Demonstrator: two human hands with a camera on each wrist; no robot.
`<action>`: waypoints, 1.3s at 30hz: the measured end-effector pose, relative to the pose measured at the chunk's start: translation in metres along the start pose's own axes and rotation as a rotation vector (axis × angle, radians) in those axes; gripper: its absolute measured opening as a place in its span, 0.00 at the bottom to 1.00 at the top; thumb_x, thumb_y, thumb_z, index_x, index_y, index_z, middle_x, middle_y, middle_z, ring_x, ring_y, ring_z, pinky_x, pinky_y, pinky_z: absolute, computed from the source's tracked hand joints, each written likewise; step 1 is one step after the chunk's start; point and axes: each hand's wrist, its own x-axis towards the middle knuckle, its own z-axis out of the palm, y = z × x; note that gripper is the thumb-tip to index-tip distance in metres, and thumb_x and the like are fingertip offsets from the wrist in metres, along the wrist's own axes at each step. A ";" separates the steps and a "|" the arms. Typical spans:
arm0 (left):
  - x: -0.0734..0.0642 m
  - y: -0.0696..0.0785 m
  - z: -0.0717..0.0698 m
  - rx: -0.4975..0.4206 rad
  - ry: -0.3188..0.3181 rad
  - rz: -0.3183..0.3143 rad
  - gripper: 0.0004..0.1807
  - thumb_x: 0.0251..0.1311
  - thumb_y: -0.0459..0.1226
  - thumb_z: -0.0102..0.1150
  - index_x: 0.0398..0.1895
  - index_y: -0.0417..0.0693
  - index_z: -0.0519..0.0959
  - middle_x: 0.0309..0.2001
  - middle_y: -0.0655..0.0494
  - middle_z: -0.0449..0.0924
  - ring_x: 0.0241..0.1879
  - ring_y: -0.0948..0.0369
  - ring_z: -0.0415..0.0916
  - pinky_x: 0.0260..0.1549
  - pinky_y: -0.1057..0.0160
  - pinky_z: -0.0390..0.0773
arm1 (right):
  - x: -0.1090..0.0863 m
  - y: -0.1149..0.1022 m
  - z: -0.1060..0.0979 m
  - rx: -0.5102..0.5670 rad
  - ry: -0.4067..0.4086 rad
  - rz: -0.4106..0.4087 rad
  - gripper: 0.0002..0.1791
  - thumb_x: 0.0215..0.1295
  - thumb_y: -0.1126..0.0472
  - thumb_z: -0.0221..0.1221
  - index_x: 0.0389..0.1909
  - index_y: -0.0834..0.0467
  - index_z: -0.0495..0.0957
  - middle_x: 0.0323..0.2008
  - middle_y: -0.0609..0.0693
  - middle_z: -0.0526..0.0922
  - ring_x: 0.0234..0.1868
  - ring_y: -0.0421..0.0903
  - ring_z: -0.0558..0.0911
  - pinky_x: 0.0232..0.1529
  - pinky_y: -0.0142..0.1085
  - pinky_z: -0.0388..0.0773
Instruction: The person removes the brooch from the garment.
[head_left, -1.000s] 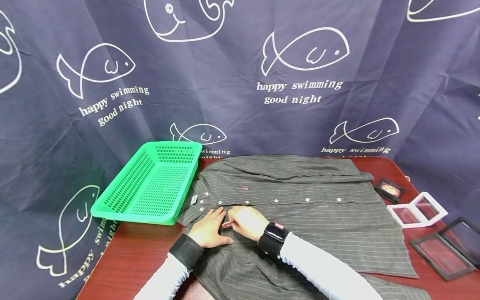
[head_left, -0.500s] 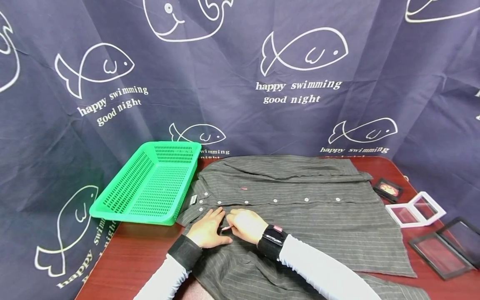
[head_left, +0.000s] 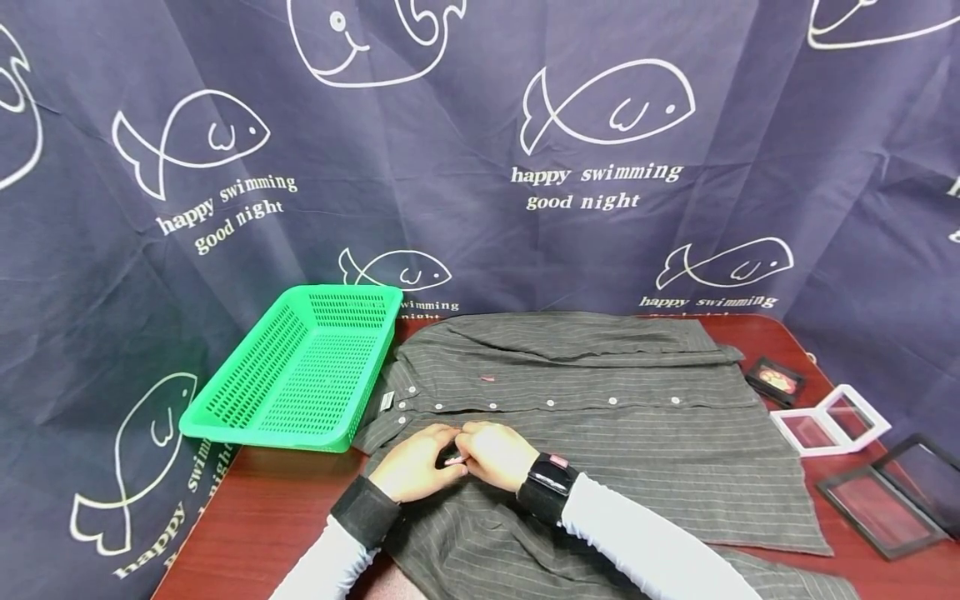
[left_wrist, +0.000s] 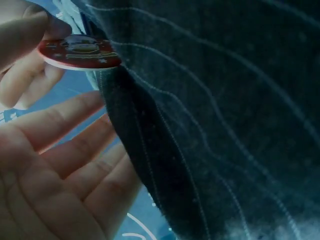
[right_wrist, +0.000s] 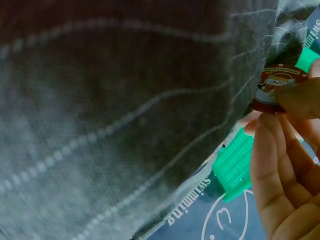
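Note:
My right hand (head_left: 495, 454) pinches a round red badge (right_wrist: 272, 89) with a cartoon figure on it, thumb on its face. In the left wrist view the badge is nearly edge-on, one side against the cloth edge. My left hand (head_left: 411, 467) is beside it; its fingers (left_wrist: 70, 120) lie fairly straight, tips at and partly behind the edge of the dark striped shirt (head_left: 600, 450). A dark gap shows between its thumb and fingers in the head view. The shirt lies spread on the table, collar to the left, a row of white buttons along its front.
A green plastic basket (head_left: 330, 367) stands to the left of the collar. On the right side of the red-brown table (head_left: 247, 492) lie a small black frame (head_left: 776, 379) with a badge in it, an open white frame (head_left: 832, 421) and an open black frame (head_left: 885, 508).
My left fingers have drawn in from flat on the shirt and arched up at the cloth edge, meeting the right fingers. The right hand keeps the badge, which has turned more edge-on.

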 end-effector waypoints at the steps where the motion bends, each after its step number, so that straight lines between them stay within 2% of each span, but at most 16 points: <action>1: -0.001 0.000 0.000 0.003 0.013 0.003 0.23 0.58 0.49 0.64 0.53 0.47 0.79 0.51 0.54 0.81 0.52 0.59 0.80 0.52 0.58 0.78 | 0.000 0.000 0.000 0.004 -0.008 0.003 0.13 0.43 0.66 0.69 0.20 0.51 0.73 0.24 0.43 0.75 0.25 0.40 0.76 0.28 0.30 0.72; 5: -0.003 -0.001 0.000 0.011 0.029 -0.020 0.17 0.61 0.50 0.61 0.45 0.50 0.82 0.42 0.58 0.81 0.44 0.61 0.80 0.44 0.60 0.79 | -0.002 -0.001 -0.001 0.034 -0.043 0.017 0.12 0.44 0.67 0.68 0.20 0.50 0.74 0.24 0.42 0.74 0.25 0.39 0.75 0.28 0.29 0.72; 9: -0.004 -0.001 -0.002 0.002 0.011 -0.022 0.15 0.62 0.50 0.60 0.41 0.51 0.83 0.38 0.59 0.80 0.39 0.62 0.79 0.39 0.61 0.78 | -0.002 -0.001 -0.001 0.061 -0.056 0.018 0.13 0.44 0.68 0.67 0.18 0.51 0.72 0.23 0.42 0.74 0.24 0.38 0.73 0.26 0.28 0.69; 14: -0.005 0.002 -0.005 -0.024 -0.014 -0.018 0.15 0.63 0.49 0.60 0.40 0.49 0.84 0.37 0.57 0.81 0.37 0.61 0.79 0.37 0.61 0.78 | -0.003 0.000 0.001 0.092 -0.059 0.013 0.12 0.44 0.69 0.67 0.18 0.50 0.74 0.23 0.41 0.74 0.24 0.35 0.72 0.26 0.25 0.69; 19: -0.005 0.004 -0.006 -0.025 -0.011 -0.008 0.15 0.63 0.48 0.60 0.40 0.46 0.84 0.39 0.56 0.82 0.38 0.61 0.80 0.38 0.61 0.79 | -0.004 0.002 0.002 0.143 -0.070 0.010 0.11 0.47 0.67 0.68 0.20 0.51 0.76 0.23 0.41 0.74 0.24 0.33 0.70 0.26 0.23 0.67; 24: -0.006 0.005 -0.008 -0.020 -0.025 0.001 0.15 0.62 0.46 0.61 0.41 0.43 0.84 0.41 0.54 0.82 0.40 0.59 0.81 0.41 0.60 0.80 | -0.004 0.004 -0.004 0.225 -0.132 0.032 0.06 0.55 0.60 0.69 0.24 0.53 0.80 0.26 0.42 0.76 0.25 0.31 0.71 0.29 0.20 0.68; 27: -0.008 0.006 -0.008 -0.006 -0.031 0.009 0.16 0.60 0.46 0.63 0.42 0.42 0.84 0.41 0.53 0.82 0.41 0.58 0.81 0.41 0.59 0.80 | -0.004 0.004 -0.006 0.255 -0.161 0.034 0.05 0.57 0.58 0.68 0.27 0.54 0.82 0.27 0.43 0.78 0.26 0.31 0.73 0.30 0.20 0.69; 33: -0.008 0.008 -0.006 0.035 -0.019 0.021 0.17 0.56 0.47 0.67 0.40 0.43 0.84 0.40 0.54 0.81 0.40 0.58 0.80 0.39 0.59 0.80 | -0.004 0.006 -0.001 0.242 -0.189 0.009 0.03 0.55 0.60 0.68 0.28 0.54 0.84 0.28 0.43 0.80 0.27 0.31 0.74 0.31 0.19 0.70; 39: -0.007 0.008 -0.002 0.087 -0.004 0.010 0.14 0.51 0.46 0.69 0.36 0.47 0.84 0.37 0.58 0.78 0.35 0.60 0.78 0.33 0.62 0.78 | -0.003 0.005 0.003 0.200 -0.161 -0.040 0.04 0.50 0.63 0.69 0.26 0.54 0.83 0.26 0.43 0.79 0.26 0.32 0.74 0.30 0.19 0.69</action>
